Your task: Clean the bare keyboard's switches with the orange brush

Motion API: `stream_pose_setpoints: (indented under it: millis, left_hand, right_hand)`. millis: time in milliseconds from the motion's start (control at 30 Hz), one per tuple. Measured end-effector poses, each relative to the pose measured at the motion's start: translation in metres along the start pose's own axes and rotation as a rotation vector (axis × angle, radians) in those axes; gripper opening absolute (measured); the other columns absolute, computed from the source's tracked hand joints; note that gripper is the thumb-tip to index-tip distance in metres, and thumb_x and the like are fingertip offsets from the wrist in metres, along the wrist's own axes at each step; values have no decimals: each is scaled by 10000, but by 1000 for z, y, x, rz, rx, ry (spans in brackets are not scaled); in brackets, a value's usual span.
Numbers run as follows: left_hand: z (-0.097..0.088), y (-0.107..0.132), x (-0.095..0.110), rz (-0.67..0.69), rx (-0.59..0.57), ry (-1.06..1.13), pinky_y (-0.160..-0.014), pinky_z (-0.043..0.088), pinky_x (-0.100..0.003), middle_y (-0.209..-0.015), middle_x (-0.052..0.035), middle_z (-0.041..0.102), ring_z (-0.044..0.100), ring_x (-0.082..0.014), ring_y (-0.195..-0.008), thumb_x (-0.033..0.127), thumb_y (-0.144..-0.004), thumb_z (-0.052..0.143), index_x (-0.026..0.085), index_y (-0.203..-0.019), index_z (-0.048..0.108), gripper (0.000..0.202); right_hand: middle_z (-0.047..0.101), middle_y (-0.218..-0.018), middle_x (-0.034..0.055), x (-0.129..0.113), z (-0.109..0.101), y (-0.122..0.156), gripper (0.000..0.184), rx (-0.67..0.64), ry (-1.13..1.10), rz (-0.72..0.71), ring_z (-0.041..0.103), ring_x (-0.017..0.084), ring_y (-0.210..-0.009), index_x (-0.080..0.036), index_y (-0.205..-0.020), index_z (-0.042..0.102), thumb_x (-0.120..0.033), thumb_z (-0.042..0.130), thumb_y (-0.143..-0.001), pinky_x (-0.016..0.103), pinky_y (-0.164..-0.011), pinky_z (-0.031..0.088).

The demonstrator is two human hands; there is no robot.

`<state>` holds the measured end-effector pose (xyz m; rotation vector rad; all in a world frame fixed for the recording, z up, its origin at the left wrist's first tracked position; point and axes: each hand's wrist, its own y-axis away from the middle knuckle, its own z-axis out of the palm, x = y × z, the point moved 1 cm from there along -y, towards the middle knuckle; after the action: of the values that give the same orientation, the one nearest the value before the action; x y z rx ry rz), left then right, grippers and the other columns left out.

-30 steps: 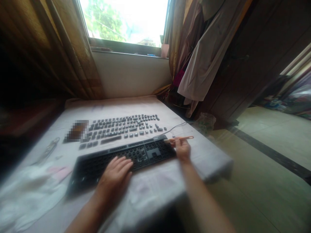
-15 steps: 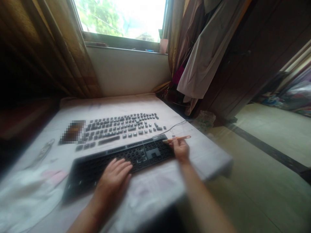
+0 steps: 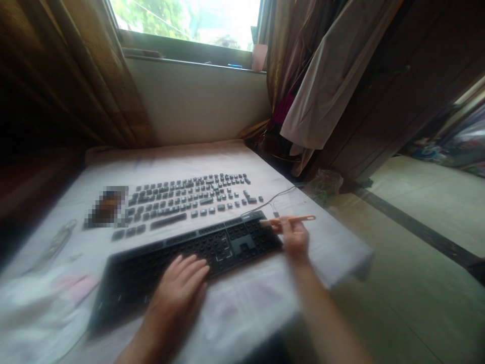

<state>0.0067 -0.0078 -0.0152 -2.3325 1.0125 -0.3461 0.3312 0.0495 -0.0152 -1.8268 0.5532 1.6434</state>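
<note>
Keycaps [image 3: 206, 201] off keyboard [image 3: 189, 246]

Keycaps are lying in rows on worktop [image 3: 329, 247], beyond keyboard. Left hand [image 3: 182, 284] is resting there, fingers extended; right hand [image 3: 295, 240] is pinching brush [image 3: 304, 219] at keyboard's right end. Brushed extent isn't showing.

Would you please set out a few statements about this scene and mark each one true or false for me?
1. The right hand holds an orange-handled brush. True.
2. The brush's tip is at the left end of the keyboard. False: it is at the right end.
3. The left hand is over the keyboard. True.
4. The loose keys lie on the floor. False: they are on the table, beyond the keyboard.
5. A window is beyond the table. True.
</note>
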Motion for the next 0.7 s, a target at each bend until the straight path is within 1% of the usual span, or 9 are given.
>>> stream_pose_setpoints:
  millis: [100,200,300,333,400,500,567,633,700]
  left_hand:
    - [1,2,-1,1,-23,0,-1111,478,-458,-1213,-72,758,691,-243,-1155,227,-947,569,208,-1219,692,299]
    - [1,5,-2,10,-64,-22,-1139,455,-454,-1258,-72,740,671,-241,-1197,227,-934,592,214,-1251,683,330]
    - [0,4,-1,21,-61,-61,-1155,434,-441,-1266,-76,735,663,-238,-1207,226,-935,584,200,-1239,690,324]
    - [-1,3,-1,29,-58,-75,-1167,419,-437,-1267,-78,734,660,-238,-1210,228,-937,577,194,-1233,693,319]
    - [-2,0,-2,63,-67,-101,-1208,361,-428,-1277,-79,730,654,-237,-1218,234,-942,568,184,-1235,695,324]
    - [-4,-7,-7,146,-114,-118,-1271,231,-420,-1304,-90,717,644,-239,-1229,263,-946,568,158,-1274,682,363]
    - [-3,-12,-12,194,-141,-118,-1282,194,-416,-1315,-97,711,641,-240,-1236,307,-955,565,148,-1295,671,391]
    - [0,-16,-16,222,-151,-112,-1281,198,-410,-1324,-96,707,636,-235,-1247,331,-964,558,153,-1307,665,401]
    - [3,-17,-16,232,-155,-103,-1277,212,-412,-1345,-96,696,626,-232,-1267,333,-973,552,157,-1318,658,402]
  right_hand:
    - [722,-576,48,-1,-1,-1,544,17,-19,24,699,209,-502,-177,-772,666,-699,760,-651,327,-516,607]
    - [724,-577,53,-3,0,2,527,10,-42,54,689,197,-482,-156,-737,696,-655,813,-614,310,-487,596]
    - [746,-615,51,-6,-3,3,504,33,-92,71,698,187,-500,-157,-778,696,-644,782,-681,299,-486,596]
    - [743,-610,40,-8,-4,3,496,47,-107,75,695,181,-497,-163,-785,687,-639,784,-683,294,-485,594]
    - [734,-594,24,-13,-7,0,489,68,-122,83,686,171,-483,-169,-777,674,-624,811,-661,283,-475,585]
    - [736,-600,24,-23,-8,-4,452,76,-119,88,684,167,-485,-166,-786,674,-571,834,-664,281,-485,585]
    - [732,-601,19,-31,-6,-5,408,73,-102,58,674,165,-476,-168,-808,674,-534,815,-695,291,-495,586]
    - [726,-603,12,-35,-3,-2,359,71,-75,15,672,166,-483,-174,-809,672,-508,779,-732,297,-509,582]
    - [693,-558,-5,-35,1,2,320,72,-12,-12,664,168,-485,-178,-790,674,-488,751,-758,302,-531,581]
